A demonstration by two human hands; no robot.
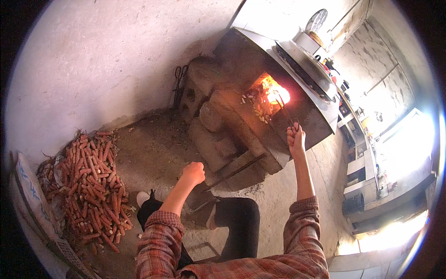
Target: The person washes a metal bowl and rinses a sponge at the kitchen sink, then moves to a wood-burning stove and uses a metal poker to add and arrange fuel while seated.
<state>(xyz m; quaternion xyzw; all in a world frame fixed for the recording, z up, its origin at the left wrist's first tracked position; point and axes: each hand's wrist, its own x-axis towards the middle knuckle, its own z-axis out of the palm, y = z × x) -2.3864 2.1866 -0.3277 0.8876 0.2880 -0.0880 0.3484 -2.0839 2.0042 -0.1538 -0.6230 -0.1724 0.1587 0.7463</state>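
Observation:
Fire burns in the mouth of a wood-fired cooking stove point(273, 92), with embers and pale bits spread on the ledge before it. My right hand point(296, 137) grips the looped handle of metal fire tongs point(286, 112), whose far end reaches into the glow; its tips are lost in the brightness. Closed in a fist, my left hand point(193, 173) hangs over the floor, left of the stove's brick base point(223, 150), with nothing visible in it. A large heap of dry corncobs point(94, 188) lies on the floor at the left.
A wide metal lid point(306, 68) covers the pan on the stove top. Dark metal tongs point(179, 85) lean by the wall behind the base. A white woven sack point(31, 191) stands beside the cobs. Shelves and a counter point(362, 164) run along the right, near a bright window.

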